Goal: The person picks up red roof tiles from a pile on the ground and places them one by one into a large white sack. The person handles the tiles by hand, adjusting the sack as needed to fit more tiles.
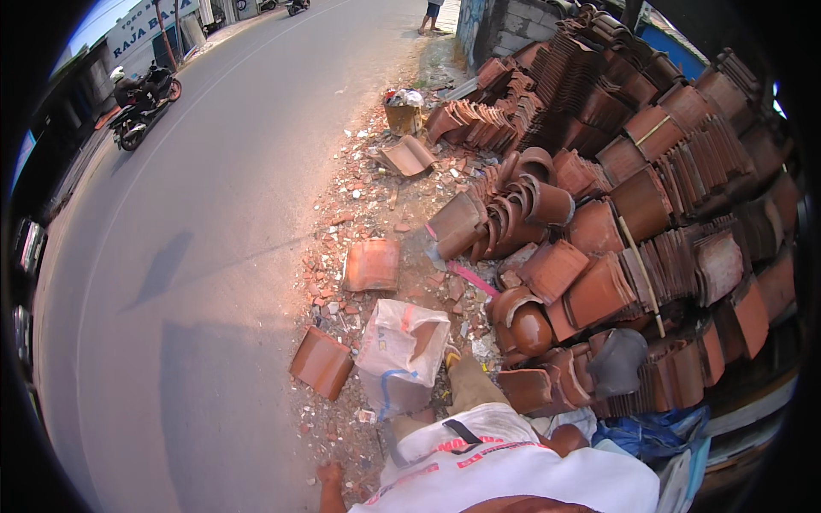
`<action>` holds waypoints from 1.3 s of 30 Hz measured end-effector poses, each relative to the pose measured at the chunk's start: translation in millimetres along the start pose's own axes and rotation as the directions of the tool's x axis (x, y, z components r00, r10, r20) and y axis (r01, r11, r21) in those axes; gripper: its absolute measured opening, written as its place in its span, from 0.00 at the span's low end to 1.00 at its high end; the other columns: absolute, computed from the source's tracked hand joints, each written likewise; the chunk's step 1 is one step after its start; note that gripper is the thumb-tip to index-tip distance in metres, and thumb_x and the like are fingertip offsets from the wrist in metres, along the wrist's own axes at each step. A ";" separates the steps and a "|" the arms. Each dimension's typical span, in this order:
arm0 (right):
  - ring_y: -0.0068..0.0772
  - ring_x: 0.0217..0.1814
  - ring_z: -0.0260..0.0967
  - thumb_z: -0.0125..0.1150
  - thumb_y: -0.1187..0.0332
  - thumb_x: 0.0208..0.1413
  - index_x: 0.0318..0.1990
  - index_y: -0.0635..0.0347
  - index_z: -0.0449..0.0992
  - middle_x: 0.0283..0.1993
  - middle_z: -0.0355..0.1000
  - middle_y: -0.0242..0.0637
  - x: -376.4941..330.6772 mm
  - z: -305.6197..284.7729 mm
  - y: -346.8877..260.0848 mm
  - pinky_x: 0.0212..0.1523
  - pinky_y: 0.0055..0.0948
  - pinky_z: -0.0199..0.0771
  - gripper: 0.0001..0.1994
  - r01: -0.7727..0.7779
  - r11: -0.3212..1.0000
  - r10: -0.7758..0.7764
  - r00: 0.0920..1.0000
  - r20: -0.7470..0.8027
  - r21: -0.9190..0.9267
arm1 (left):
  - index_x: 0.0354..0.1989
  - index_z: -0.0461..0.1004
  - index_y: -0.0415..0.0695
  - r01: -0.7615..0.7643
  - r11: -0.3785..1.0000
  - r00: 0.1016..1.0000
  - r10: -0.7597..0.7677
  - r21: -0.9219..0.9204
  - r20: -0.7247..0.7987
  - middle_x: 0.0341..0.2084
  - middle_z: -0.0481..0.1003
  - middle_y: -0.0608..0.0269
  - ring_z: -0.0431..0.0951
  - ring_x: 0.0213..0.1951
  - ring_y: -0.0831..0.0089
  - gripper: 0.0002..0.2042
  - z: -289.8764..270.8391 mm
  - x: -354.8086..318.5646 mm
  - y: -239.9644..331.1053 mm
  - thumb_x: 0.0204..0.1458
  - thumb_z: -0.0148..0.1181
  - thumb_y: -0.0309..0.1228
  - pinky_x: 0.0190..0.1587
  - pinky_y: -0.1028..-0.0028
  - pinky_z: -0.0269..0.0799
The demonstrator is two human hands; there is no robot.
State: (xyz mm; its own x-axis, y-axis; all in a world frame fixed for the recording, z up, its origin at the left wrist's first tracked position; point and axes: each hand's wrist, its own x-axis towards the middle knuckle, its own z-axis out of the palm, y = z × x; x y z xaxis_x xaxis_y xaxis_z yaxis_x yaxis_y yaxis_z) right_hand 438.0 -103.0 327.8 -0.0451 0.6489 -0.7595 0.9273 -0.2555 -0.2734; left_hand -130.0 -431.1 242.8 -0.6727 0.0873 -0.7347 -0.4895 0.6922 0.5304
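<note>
Stacked terracotta clay roof tiles rise beside a white plastic sack on rubble; the left hand hangs low, grip unclear; the right hand is hidden.

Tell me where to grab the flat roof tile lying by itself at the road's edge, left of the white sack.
Grip the clay roof tile by its two long side edges, coming from the road side, which looks open. It lies flat, tilted diagonally on the rubble, with the white sack close on its right, so that side seems crowded. Neither hand is clearly in view.
</note>
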 end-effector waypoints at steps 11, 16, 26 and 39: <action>0.33 0.37 0.78 0.52 0.68 0.66 0.76 0.62 0.56 0.39 0.78 0.44 -169.0 -318.4 -377.2 0.46 0.34 0.79 0.32 0.856 0.514 -0.677 0.363 -0.640 -0.058 | 0.46 0.75 0.35 -0.111 0.993 0.926 0.087 0.046 0.366 0.31 0.80 0.54 0.82 0.28 0.66 0.10 4.3 -15.8 -12.0 0.62 0.56 0.28 0.30 0.68 0.79; 0.28 0.37 0.77 0.54 0.67 0.69 0.72 0.62 0.64 0.36 0.79 0.39 -279.4 -423.8 -490.4 0.42 0.32 0.79 0.26 0.856 0.328 -0.776 0.004 -0.630 -0.399 | 0.45 0.76 0.42 -0.134 0.982 0.967 0.159 -0.130 0.200 0.31 0.80 0.58 0.81 0.27 0.68 0.08 10.4 -16.3 -16.5 0.67 0.52 0.31 0.28 0.70 0.77; 0.59 0.58 0.76 0.61 0.52 0.64 0.64 0.62 0.73 0.52 0.78 0.59 -146.8 -228.7 -379.9 0.60 0.48 0.73 0.27 0.721 0.556 -0.788 0.616 0.014 -0.413 | 0.39 0.77 0.41 -0.297 0.947 0.952 0.284 0.123 0.112 0.26 0.79 0.57 0.80 0.24 0.64 0.07 51.0 -40.0 -144.9 0.61 0.59 0.32 0.23 0.63 0.77; 0.48 0.42 0.82 0.65 0.57 0.60 0.51 0.71 0.80 0.44 0.82 0.55 140.0 -118.1 -155.8 0.47 0.40 0.80 0.23 0.374 0.922 -0.388 0.888 0.245 0.103 | 0.50 0.78 0.42 0.016 0.863 0.961 -0.152 -0.506 -0.229 0.29 0.80 0.60 0.81 0.27 0.72 0.11 65.0 -138.1 -88.9 0.62 0.57 0.30 0.30 0.72 0.77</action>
State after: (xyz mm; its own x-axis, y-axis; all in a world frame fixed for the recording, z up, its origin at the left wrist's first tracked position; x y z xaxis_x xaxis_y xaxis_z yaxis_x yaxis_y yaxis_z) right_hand 331.1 112.3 333.7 -0.4911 0.5004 -0.7131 0.7994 -0.0665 -0.5972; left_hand 42.5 -458.1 269.6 -0.6992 -0.1858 -0.6903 -0.7137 0.2361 0.6594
